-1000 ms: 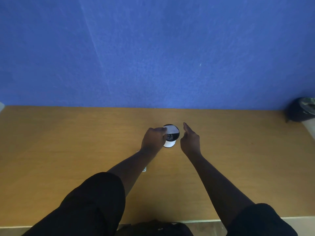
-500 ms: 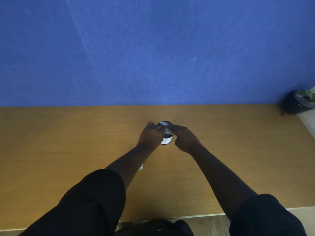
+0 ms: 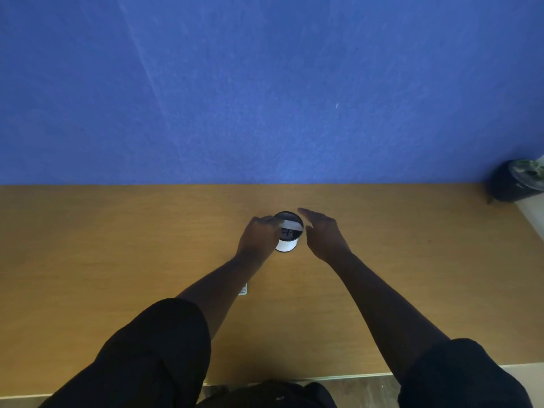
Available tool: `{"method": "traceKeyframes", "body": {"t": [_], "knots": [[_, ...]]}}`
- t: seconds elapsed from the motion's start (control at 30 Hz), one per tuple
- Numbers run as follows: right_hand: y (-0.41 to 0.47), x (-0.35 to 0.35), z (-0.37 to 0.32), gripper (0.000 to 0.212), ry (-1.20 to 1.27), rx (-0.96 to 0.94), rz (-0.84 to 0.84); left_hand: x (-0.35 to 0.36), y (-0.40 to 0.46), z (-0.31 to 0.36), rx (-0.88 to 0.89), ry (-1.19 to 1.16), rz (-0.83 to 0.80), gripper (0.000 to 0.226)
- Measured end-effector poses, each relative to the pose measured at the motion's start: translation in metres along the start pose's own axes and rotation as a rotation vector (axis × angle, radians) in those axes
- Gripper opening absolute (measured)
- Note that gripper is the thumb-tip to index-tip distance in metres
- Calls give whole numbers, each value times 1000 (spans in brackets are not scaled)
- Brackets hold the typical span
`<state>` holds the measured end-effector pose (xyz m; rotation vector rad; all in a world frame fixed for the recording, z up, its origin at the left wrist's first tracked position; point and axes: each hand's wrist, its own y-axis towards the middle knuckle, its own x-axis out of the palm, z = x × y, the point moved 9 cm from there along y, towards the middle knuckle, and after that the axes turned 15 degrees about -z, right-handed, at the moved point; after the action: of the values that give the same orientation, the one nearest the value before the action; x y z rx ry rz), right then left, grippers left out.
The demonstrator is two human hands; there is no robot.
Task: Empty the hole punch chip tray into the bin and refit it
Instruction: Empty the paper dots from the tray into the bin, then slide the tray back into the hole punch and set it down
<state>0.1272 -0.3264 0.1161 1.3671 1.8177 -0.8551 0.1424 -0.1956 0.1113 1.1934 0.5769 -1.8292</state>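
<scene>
A small white round bin (image 3: 286, 245) with a dark inside stands at the middle of the wooden table (image 3: 117, 245). A pale flat strip, the chip tray (image 3: 292, 225), lies across the bin's mouth, and my left hand (image 3: 259, 237) pinches its left end. My right hand (image 3: 323, 234) hovers just right of the bin with its fingers stretched out and nothing in it. A small pale object (image 3: 243, 289) peeks out from under my left forearm; most of it is hidden and I cannot tell what it is.
A blue wall rises straight behind the table. At the far right back corner sits a dark round container (image 3: 512, 184) with something light and green in it. The table's near edge runs just above my dark sleeves.
Half a second ago my right hand touched the tray over the bin; it has since drawn back to the right and opened. My left hand stays on the tray at the bin.
</scene>
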Motion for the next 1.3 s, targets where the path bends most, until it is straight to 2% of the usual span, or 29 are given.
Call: {"method": "traceKeyframes", "body": {"t": [0.07, 0.17, 0.27, 0.33, 0.5, 0.67, 0.77, 0.9, 1.03, 1.3], "knots": [[4, 5, 14, 45, 13, 118, -51, -3, 1, -12, -81, -183, 8, 22], [6, 10, 21, 40, 26, 189, -90, -10, 2, -26, -172, -274, 29, 21], [7, 8, 11, 33, 52, 152, -72, -13, 4, -41, -263, -371, 27, 14], [7, 6, 5, 30, 101, 137, -34, -13, 4, -53, -356, -483, 4, 17], [11, 7, -7, 29, 226, 88, -6, -3, -7, -81, -507, -953, 13, 15], [19, 20, -18, 27, 255, 128, -49, -12, -21, -93, -535, -1029, 69, 10], [21, 29, -27, 26, 321, 120, -45, -12, -30, -101, -579, -1057, 43, 10], [23, 49, -49, 21, 317, 84, -80, 0, -49, -112, -660, -1258, -36, 18], [22, 86, -57, 21, 428, 147, -175, 9, -77, -132, -698, -1398, -36, 4], [9, 162, -40, 30, 227, 375, -334, 22, -129, -182, -844, -1454, -5, 11]]}}
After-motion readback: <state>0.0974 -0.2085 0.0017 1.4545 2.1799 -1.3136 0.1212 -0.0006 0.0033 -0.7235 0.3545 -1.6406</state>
